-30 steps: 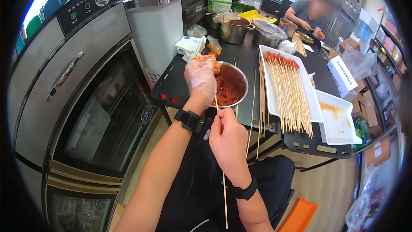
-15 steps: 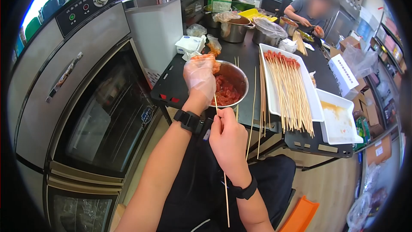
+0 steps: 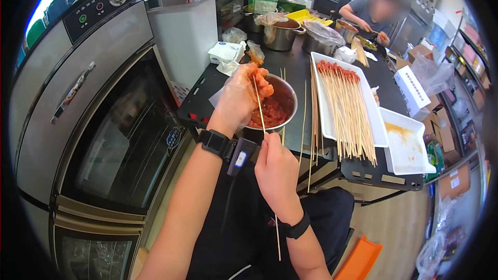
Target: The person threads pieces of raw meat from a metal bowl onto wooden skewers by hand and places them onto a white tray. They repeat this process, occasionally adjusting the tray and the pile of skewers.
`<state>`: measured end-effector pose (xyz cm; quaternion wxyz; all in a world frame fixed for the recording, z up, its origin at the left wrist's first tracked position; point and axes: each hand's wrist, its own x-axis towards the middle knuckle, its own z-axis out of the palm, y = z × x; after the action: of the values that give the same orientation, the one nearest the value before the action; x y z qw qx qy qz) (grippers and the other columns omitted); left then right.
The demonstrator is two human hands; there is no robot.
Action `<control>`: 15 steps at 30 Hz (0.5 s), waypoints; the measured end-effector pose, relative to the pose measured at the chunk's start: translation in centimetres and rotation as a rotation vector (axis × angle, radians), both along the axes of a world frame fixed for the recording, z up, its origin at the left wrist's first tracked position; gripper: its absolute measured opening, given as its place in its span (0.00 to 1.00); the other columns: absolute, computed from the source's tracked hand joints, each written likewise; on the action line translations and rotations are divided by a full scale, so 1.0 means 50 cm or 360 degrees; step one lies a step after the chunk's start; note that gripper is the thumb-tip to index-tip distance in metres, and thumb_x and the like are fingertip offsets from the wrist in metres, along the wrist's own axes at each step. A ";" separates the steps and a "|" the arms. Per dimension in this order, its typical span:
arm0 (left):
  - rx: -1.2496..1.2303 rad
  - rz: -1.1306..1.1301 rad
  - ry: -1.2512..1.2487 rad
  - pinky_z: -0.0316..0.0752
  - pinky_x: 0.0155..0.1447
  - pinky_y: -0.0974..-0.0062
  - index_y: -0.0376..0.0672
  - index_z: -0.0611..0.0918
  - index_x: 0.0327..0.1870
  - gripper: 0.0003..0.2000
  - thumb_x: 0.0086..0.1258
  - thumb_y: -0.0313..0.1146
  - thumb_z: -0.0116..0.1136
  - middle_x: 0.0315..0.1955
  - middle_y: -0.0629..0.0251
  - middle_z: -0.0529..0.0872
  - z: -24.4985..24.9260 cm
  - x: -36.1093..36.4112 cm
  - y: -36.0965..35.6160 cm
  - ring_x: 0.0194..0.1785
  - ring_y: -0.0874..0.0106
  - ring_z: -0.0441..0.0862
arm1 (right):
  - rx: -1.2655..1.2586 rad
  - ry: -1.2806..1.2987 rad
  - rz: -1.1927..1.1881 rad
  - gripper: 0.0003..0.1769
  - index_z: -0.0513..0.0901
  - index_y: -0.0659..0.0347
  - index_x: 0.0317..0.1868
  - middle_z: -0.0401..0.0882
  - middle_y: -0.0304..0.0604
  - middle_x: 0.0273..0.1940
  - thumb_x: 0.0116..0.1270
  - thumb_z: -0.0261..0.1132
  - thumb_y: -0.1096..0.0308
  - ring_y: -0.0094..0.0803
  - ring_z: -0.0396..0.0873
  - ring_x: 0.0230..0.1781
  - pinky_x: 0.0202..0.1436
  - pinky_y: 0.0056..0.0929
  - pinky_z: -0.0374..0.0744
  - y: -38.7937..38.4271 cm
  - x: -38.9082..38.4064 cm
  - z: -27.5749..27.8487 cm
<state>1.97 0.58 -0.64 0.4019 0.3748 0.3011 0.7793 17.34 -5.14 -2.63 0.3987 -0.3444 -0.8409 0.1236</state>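
One plastic-gloved left hand had fingers curled around raw red meat, at the left rim of a steel bowl holding more. Bamboo skewer slanted up, upper end against the meat; whether it pierced, could not tell. Bare right hand pinched it lower down. Farther right, a white tray bore meat-tipped skewers; a second, stained tray sat just beside it.

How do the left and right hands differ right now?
Left hand wears a clear glove; right hand is bare.
Left hand holds red meat; right hand pinches a skewer.
Left hand is higher in view than right hand.
Shared: both wrists wear black bands.
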 end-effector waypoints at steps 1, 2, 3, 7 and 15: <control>-0.0110 -0.0108 -0.0291 0.73 0.37 0.81 0.32 0.72 0.39 0.10 0.70 0.32 0.45 0.24 0.67 0.71 0.004 -0.005 0.004 0.29 0.75 0.72 | -0.0002 0.0001 0.0002 0.04 0.71 0.64 0.34 0.74 0.47 0.20 0.58 0.56 0.78 0.42 0.76 0.23 0.25 0.40 0.73 0.000 0.000 -0.001; -0.0219 -0.0216 -0.0583 0.74 0.37 0.80 0.32 0.72 0.39 0.11 0.70 0.33 0.44 0.24 0.67 0.71 0.007 -0.009 0.008 0.28 0.75 0.72 | -0.0007 0.0003 0.0010 0.04 0.71 0.64 0.34 0.74 0.47 0.20 0.58 0.56 0.78 0.43 0.76 0.23 0.25 0.39 0.73 0.000 0.000 -0.001; -0.0219 -0.0213 -0.0583 0.74 0.37 0.80 0.32 0.72 0.39 0.11 0.70 0.33 0.44 0.24 0.67 0.71 0.007 -0.011 0.010 0.28 0.75 0.72 | -0.0010 0.0005 0.0017 0.04 0.71 0.64 0.34 0.74 0.47 0.20 0.58 0.56 0.78 0.43 0.76 0.23 0.25 0.39 0.73 0.000 -0.001 -0.002; -0.0260 -0.0091 -0.0580 0.76 0.36 0.76 0.32 0.72 0.39 0.12 0.70 0.34 0.45 0.23 0.67 0.73 0.006 -0.008 0.016 0.25 0.73 0.73 | 0.0002 0.0030 0.0024 0.04 0.70 0.64 0.34 0.74 0.47 0.20 0.58 0.56 0.78 0.43 0.76 0.23 0.25 0.39 0.73 -0.001 -0.001 -0.001; -0.0378 0.0162 -0.0199 0.81 0.36 0.70 0.34 0.72 0.38 0.15 0.73 0.36 0.33 0.24 0.64 0.74 0.011 0.010 0.021 0.24 0.74 0.74 | -0.0023 0.0166 0.0085 0.05 0.68 0.65 0.32 0.73 0.50 0.21 0.57 0.56 0.80 0.47 0.75 0.24 0.25 0.42 0.72 0.004 -0.004 -0.005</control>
<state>2.47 1.65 -0.08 0.4216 0.2594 0.3842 0.7794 17.14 -4.92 -2.86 0.4359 -0.3180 -0.8270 0.1580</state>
